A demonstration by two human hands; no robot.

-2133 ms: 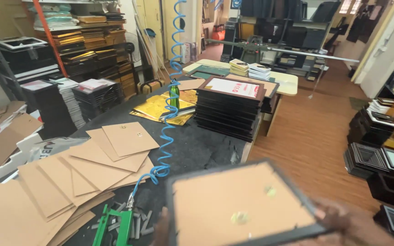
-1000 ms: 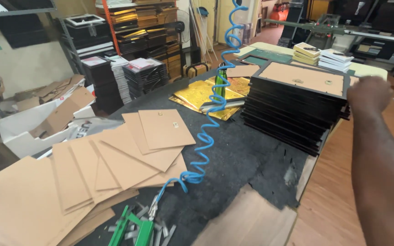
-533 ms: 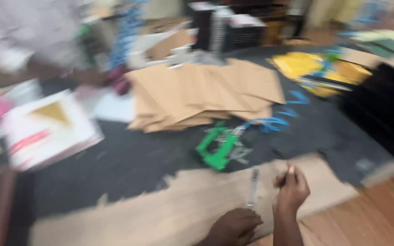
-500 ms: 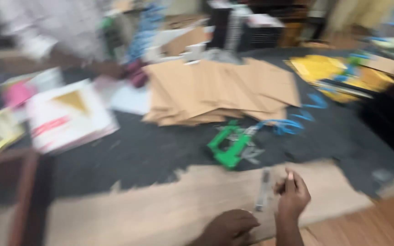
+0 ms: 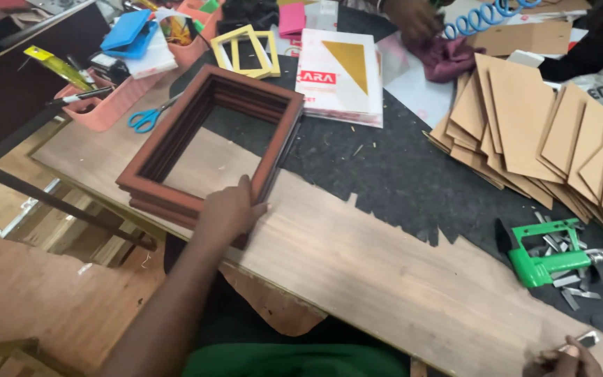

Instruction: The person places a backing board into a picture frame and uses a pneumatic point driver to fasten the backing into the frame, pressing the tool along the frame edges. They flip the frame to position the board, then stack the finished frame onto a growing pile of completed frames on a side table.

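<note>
We rest our left hand (image 5: 228, 213) on the near corner of a stack of brown wooden picture frames (image 5: 211, 136), fingers curled over the inner edge in a light grip, at the front of a wooden counter (image 5: 357, 258). The frames lie flat and empty: we see bare counter through the opening, with no glass and no backing fitted. Our right hand (image 5: 568, 359) sits at the bottom edge of the view, far right of the frames, pinching a small flat metal piece (image 5: 584, 340); only its fingertips show, closed on the piece.

To the right of the frames, on a dark felt mat (image 5: 399, 174), a green pneumatic tacker (image 5: 546, 255) lies among loose metal tabs, well apart from both hands. Beyond it, cut brown backing boards (image 5: 539, 132) fan out in an overlapping spread. Behind the frames lie small yellow frames (image 5: 246, 45), a white pack with a gold triangle (image 5: 340, 70), blue-handled scissors (image 5: 144, 119) and a pink tray (image 5: 99, 108) of oddments. At the far edge another person's hand (image 5: 413, 17) rests by a maroon cloth (image 5: 451, 59).

Judging by the layout, assembly of this stack looks barely begun: frames and backings are at hand, but nothing is yet inserted or tacked.
</note>
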